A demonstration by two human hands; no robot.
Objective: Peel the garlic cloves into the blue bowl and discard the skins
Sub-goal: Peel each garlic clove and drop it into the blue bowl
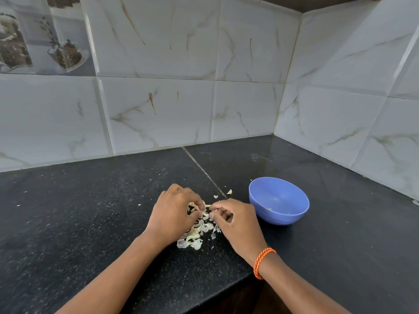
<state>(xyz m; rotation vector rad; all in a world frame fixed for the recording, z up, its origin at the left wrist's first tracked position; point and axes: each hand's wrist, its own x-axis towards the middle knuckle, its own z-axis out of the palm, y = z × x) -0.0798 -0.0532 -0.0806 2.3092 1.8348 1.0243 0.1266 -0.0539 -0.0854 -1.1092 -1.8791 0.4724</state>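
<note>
On a black speckled granite countertop (68, 223), in a corner lined with white marble-look wall tiles (158, 114), both hands work over a heap of papery garlic skins (197, 234). The left hand (174, 214) lies palm down on the left side of the heap, its fingers curled inward, and the tips of thumb and forefinger pinch pale skins at the far end of the pile. The right hand (235, 220) comes in from the right, fingers also curled, with thumb and forefinger closed on a small pale piece where the two hands almost meet; whether that piece is a clove or only skin cannot be told, as the fingers hide most of it. The heap spreads from between the fingertips toward the near edge of the counter, partly under the left palm, and its largest flakes lie nearest the camera. A few loose skin scraps (229, 191) lie apart on the far side of the hands, beside the seam that runs diagonally across the counter. The blue bowl (278, 219) stands upright just to the right of the right hand, near but not touching it; inside, only a couple of tiny pale bits show on its bottom, too small to name. An orange braided wristband (263, 262) circles the right wrist. At the far left of the wall, one decorative tile (40, 41) carries a printed picture of glass jars and a cup.
</note>
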